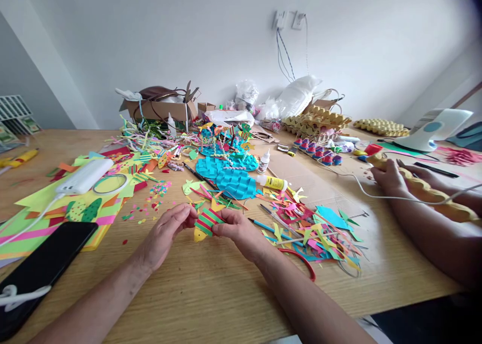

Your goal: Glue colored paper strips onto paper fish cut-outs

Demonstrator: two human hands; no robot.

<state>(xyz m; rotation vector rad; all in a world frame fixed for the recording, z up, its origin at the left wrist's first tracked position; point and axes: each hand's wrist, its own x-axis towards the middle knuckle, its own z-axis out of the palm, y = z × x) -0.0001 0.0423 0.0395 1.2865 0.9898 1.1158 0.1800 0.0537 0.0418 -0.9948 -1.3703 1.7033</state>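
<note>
Between my hands is a small paper fish (207, 222) with green, red and yellow stripes and a yellow head that points down to the left. My right hand (238, 229) pinches its right side between thumb and fingers. My left hand (173, 229) is at the fish's left edge, fingers bent and their tips close together; whether they grip the paper is hard to tell. Just beyond the hands lie blue scaly paper pieces (235, 183), a yellow glue stick (274, 183) and a small white glue bottle (264, 161).
Paper scraps (320, 231) and red-handled scissors (303, 262) lie right of my hands. At left are a black phone (45, 273), a white power bank (86, 176) and coloured sheets. Another person's hands (391, 178) hold an egg-carton strip (433, 196) at right, near a white cable.
</note>
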